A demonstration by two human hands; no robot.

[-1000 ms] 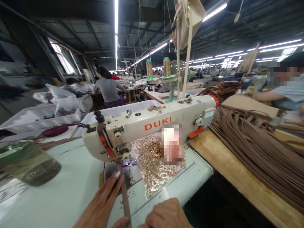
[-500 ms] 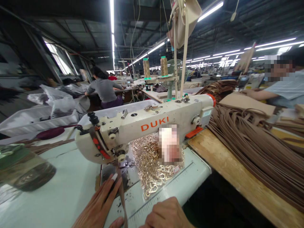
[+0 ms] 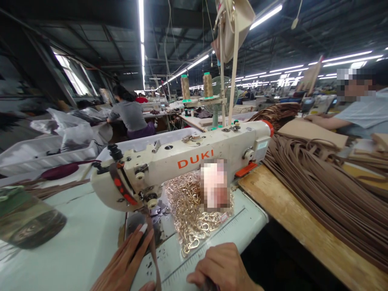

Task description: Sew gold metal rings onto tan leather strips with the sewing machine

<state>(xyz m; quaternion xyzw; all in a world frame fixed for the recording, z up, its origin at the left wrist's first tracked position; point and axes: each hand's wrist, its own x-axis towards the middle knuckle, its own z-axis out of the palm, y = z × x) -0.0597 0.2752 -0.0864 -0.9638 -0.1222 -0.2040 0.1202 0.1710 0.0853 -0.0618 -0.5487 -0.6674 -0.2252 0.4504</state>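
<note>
A narrow brown strap [image 3: 155, 254] runs from under the needle area of the white sewing machine [image 3: 188, 155] toward me. My left hand [image 3: 125, 258] lies flat beside the strap, fingers stretched toward the presser foot, a white covering on one fingertip. Its thumb is at the strap's near end, partly cut off by the picture's edge. My right hand [image 3: 226, 266] is closed at the table's front edge, around something dark that shows only a little beneath the fingers. Behind it lies a clear bag of gold-coloured metal clasps [image 3: 194, 218] under the machine arm.
A jar with a green top [image 3: 30, 218] stands at left on the pale table. Many brown straps [image 3: 315, 194] are heaped on the wooden board [image 3: 257, 186] at right. White bins [image 3: 48, 153] and thread cones [image 3: 207, 85] stand behind. One co-worker [image 3: 360, 105] is at right, another [image 3: 130, 113] ahead.
My right hand has shifted a little up and right, and a dark thing now shows beneath its fingers. My left hand stays by the strap. The view has shifted slightly.
</note>
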